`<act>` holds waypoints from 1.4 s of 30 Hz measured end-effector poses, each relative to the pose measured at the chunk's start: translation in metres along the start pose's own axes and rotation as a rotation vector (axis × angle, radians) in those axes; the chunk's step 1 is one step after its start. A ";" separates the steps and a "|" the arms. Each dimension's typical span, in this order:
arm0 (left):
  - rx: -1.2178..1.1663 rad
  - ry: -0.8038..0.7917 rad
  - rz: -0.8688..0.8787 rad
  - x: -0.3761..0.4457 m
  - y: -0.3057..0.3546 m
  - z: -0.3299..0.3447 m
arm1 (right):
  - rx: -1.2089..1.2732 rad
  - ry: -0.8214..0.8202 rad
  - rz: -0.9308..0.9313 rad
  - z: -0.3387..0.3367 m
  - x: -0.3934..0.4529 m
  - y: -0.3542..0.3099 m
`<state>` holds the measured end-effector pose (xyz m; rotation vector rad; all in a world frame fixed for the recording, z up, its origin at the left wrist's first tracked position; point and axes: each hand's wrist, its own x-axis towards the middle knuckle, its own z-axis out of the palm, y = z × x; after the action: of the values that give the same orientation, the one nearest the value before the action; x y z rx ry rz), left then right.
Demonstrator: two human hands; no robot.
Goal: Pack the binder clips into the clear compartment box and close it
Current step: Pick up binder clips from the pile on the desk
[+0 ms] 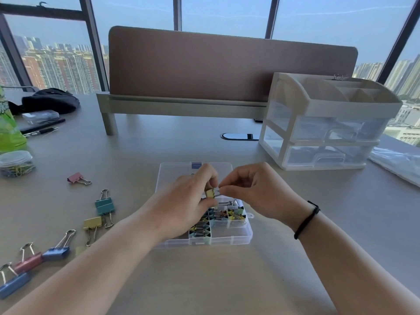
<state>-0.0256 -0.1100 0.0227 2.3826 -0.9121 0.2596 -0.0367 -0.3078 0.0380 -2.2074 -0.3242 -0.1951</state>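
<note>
The person holds a small yellow binder clip (pixel 210 193) just above the open clear compartment box (pixel 227 233), which sits near the middle of the counter (pixel 204 280) toward its near edge. The left hand (pixel 188 201) has its fingers clamped on the clip's body, while the right hand (pixel 252 189) has its fingertips pressed together on the wire handle at the clip's right side. The box's lid (pixel 177 176) lies flat, folded back toward the far edge, and several compartments on the near and right side already hold many small coloured clips. More clips wait on the counter toward the left edge: a pink clip (pixel 76 178), a teal clip (pixel 104 205), a larger yellow clip (pixel 92 222), and about 3 more, blue and pink, at the near left corner. The step in hand looks like folding or adjusting the handle before dropping the clip in. The main risk is the wire handle springing out of the pinch, which could flick the clip out of the left hand and onto the counter, or into a compartment already full. Clips heaped above the dividers could also stop the lid from shutting flat later, and the large ones on the left may be too big for these small cells. The left wrist hangs over the filled cells, so a careless pull back could jostle the box and spill its contents.
</note>
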 end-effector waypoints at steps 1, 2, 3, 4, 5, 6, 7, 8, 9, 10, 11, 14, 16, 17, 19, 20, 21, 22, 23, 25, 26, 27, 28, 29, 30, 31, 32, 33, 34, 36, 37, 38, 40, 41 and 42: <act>-0.003 -0.002 0.006 0.000 0.000 0.001 | 0.013 -0.003 0.009 0.000 0.000 0.001; -0.004 0.003 0.013 0.000 0.000 0.001 | 0.028 0.002 0.021 -0.001 0.001 0.002; -0.005 0.016 0.016 0.000 -0.001 0.001 | 0.042 0.010 0.037 -0.002 0.001 0.003; -0.011 0.030 0.015 -0.001 -0.001 0.002 | 0.058 0.017 0.055 -0.003 0.001 0.004; -0.020 0.041 0.010 -0.001 -0.002 0.003 | 0.075 0.021 0.072 -0.004 0.002 0.004; -0.034 0.051 0.002 -0.001 -0.002 0.003 | 0.096 0.021 0.086 -0.004 0.002 0.005; -0.049 0.065 -0.007 -0.001 -0.003 0.004 | 0.121 0.019 0.095 -0.004 0.002 0.005; -0.070 0.088 -0.018 -0.001 -0.003 0.005 | 0.151 0.015 0.099 -0.004 0.002 0.005; -0.102 0.121 -0.030 0.000 -0.004 0.006 | 0.185 0.009 0.099 -0.005 0.001 0.005; -0.150 0.160 -0.044 0.001 -0.004 0.007 | 0.225 0.004 0.098 -0.005 0.001 0.004; -0.204 0.199 -0.063 0.002 -0.003 0.007 | 0.266 -0.001 0.098 -0.005 0.001 0.003; -0.326 0.295 -0.125 0.005 0.000 0.007 | 0.302 -0.030 0.086 -0.005 0.000 -0.001; -0.338 0.312 -0.126 0.005 0.001 0.007 | 0.269 -0.046 0.073 -0.002 0.000 -0.002; -0.327 0.308 -0.113 0.004 0.002 0.007 | 0.269 -0.050 0.070 -0.001 0.000 -0.001; -0.290 0.301 -0.073 0.003 0.005 0.009 | 0.276 -0.056 0.062 0.001 0.000 -0.002; -0.274 0.301 -0.054 0.002 0.007 0.010 | 0.271 -0.056 0.058 0.002 0.000 -0.002; -0.260 0.301 -0.039 0.002 0.008 0.011 | 0.261 -0.051 0.056 0.003 0.000 -0.002; -0.246 0.300 -0.025 0.001 0.008 0.011 | 0.248 -0.042 0.054 0.004 0.000 -0.002; -0.235 0.297 -0.011 0.001 0.008 0.012 | 0.232 -0.027 0.053 0.004 0.000 -0.001; -0.215 0.282 0.010 0.002 0.006 0.012 | 0.197 0.001 0.055 0.004 0.000 0.000; -0.207 0.272 0.012 0.002 0.005 0.013 | 0.178 0.009 0.057 0.004 0.001 0.001; -0.199 0.263 0.012 0.002 0.004 0.013 | 0.149 0.013 0.053 0.003 0.001 0.001; -0.190 0.252 0.012 0.001 0.003 0.014 | 0.097 0.016 0.039 0.003 0.001 0.002; -0.183 0.234 0.010 0.001 0.003 0.014 | 0.023 0.021 0.023 0.002 0.000 0.003; -0.178 0.210 0.004 0.001 0.002 0.014 | -0.056 0.030 0.017 0.001 0.000 0.003; -0.172 0.181 -0.009 0.000 0.002 0.014 | -0.119 0.047 0.025 0.000 0.000 0.004; -0.165 0.150 -0.027 0.000 0.002 0.014 | -0.153 0.064 0.049 -0.002 0.001 0.006; -0.156 0.121 -0.045 -0.001 0.002 0.014 | -0.164 0.071 0.083 -0.004 0.002 0.007; -0.147 0.100 -0.058 -0.001 0.002 0.013 | -0.174 0.063 0.122 -0.005 0.002 0.008; -0.145 0.093 -0.075 -0.002 0.004 0.012 | -0.222 0.012 0.181 -0.006 0.003 0.009; -0.153 0.104 -0.077 -0.002 0.005 0.011 | -0.245 -0.014 0.197 -0.005 0.003 0.010; -0.166 0.120 -0.078 -0.002 0.005 0.010 | -0.262 -0.032 0.209 -0.004 0.003 0.011; -0.196 0.148 -0.088 -0.001 0.007 0.009 | -0.292 -0.040 0.229 -0.004 0.003 0.012; -0.207 0.161 -0.094 0.000 0.007 0.008 | -0.320 -0.034 0.231 -0.004 0.003 0.013; -0.218 0.172 -0.101 0.000 0.007 0.007 | -0.360 -0.025 0.228 -0.004 0.003 0.014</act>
<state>-0.0305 -0.1187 0.0199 2.1603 -0.7006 0.3042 -0.0299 -0.3191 0.0309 -2.5821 -0.0498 -0.1060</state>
